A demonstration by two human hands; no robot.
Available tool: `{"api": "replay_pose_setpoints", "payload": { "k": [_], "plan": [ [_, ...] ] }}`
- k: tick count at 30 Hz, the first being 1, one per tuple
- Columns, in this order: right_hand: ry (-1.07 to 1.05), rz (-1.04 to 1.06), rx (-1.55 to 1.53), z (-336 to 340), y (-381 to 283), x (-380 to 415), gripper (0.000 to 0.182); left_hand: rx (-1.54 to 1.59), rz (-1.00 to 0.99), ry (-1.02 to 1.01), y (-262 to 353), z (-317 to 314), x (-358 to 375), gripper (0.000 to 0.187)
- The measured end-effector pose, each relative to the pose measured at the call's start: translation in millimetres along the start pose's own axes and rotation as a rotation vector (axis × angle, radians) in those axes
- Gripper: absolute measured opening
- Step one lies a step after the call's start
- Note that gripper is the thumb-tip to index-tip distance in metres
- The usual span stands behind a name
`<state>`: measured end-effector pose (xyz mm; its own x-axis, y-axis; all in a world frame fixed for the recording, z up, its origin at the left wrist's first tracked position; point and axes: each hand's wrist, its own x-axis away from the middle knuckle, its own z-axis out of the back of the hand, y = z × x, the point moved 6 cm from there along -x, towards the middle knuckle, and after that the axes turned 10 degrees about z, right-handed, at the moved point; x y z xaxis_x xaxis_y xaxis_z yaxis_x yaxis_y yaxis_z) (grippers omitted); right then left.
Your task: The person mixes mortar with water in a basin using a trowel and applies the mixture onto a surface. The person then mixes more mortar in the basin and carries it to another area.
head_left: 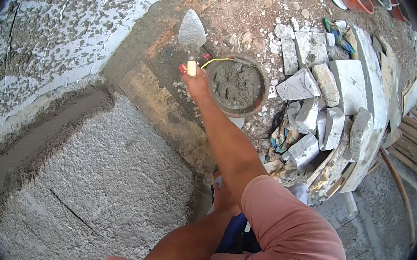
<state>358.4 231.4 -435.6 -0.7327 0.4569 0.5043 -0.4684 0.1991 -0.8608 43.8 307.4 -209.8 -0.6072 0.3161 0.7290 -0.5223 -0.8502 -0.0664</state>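
Observation:
My right hand (195, 83) is wrapped round the pale wooden handle of a trowel (192, 31). The trowel's grey, pointed blade is turned away from me and lies left of a round bucket (264, 93). Lumpy wet mortar (237, 85) sits inside the bucket, and a yellow cord or handle runs over its upper left rim. Lower down, near my body and beside my right arm, is my left hand (224, 195); its fingers are not clear enough to read.
Broken blocks (346, 83) and rubble are piled at the right, near wooden poles (414, 144). A rough grey slab (112, 170) and a smooth mortar strip (40, 137) lie left. A mortar-spattered block surface (61, 28) rises upper left. An orange container (358, 1) stands upper right.

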Motion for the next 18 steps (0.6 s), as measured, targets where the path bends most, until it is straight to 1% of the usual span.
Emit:
{"api": "replay_pose_setpoints", "payload": {
  "k": [2,3,4,5,6,7,8,9,10,11,13,14,16,18],
  "plan": [
    [0.213,0.118,0.074,19,-11,31,0.048,0.107,0.063,-0.01,0,-1,0,0.069],
    [0.251,0.086,-0.106,32,-9,51,0.043,0.362,0.13,-0.273,-6,-11,-3,0.071],
    [0.284,0.061,-0.286,48,-8,72,0.038,0.43,0.113,-0.362,-4,-12,-7,0.072],
    [0.36,0.08,-0.367,64,-7,93,0.032,0.498,0.102,-0.453,-1,-15,-11,0.074],
    [0.428,0.102,-0.45,81,-7,108,0.027,0.388,0.026,-0.357,5,-15,-14,0.075],
    [0.455,0.013,-0.503,102,-10,120,0.024,0.272,-0.046,-0.262,9,-13,-11,0.076],
    [0.487,-0.079,-0.563,120,-14,135,0.021,0.297,-0.018,-0.265,5,-10,-3,0.075],
    [0.551,-0.049,-0.595,138,-23,139,0.019,0.328,0.003,-0.247,5,0,-6,0.073],
    [0.559,-0.095,-0.606,156,-33,139,0.02,0.374,0.017,-0.217,12,15,-13,0.071],
    [0.57,-0.147,-0.623,172,-54,142,0.021,0.431,0.049,-0.239,15,28,-16,0.068],
    [0.482,-0.187,-0.574,206,-90,156,0.022,0.525,0.118,-0.328,10,42,-3,0.063],
    [0.439,-0.216,-0.549,222,-107,168,0.023,0.534,0.111,-0.283,8,42,2,0.061],
    [0.464,-0.228,-0.538,251,-145,216,0.023,0.558,0.113,-0.209,3,20,6,0.058],
    [0.464,-0.237,-0.541,274,-190,270,0.026,0.584,0.044,-0.193,-7,-4,3,0.06]
  ]
}}
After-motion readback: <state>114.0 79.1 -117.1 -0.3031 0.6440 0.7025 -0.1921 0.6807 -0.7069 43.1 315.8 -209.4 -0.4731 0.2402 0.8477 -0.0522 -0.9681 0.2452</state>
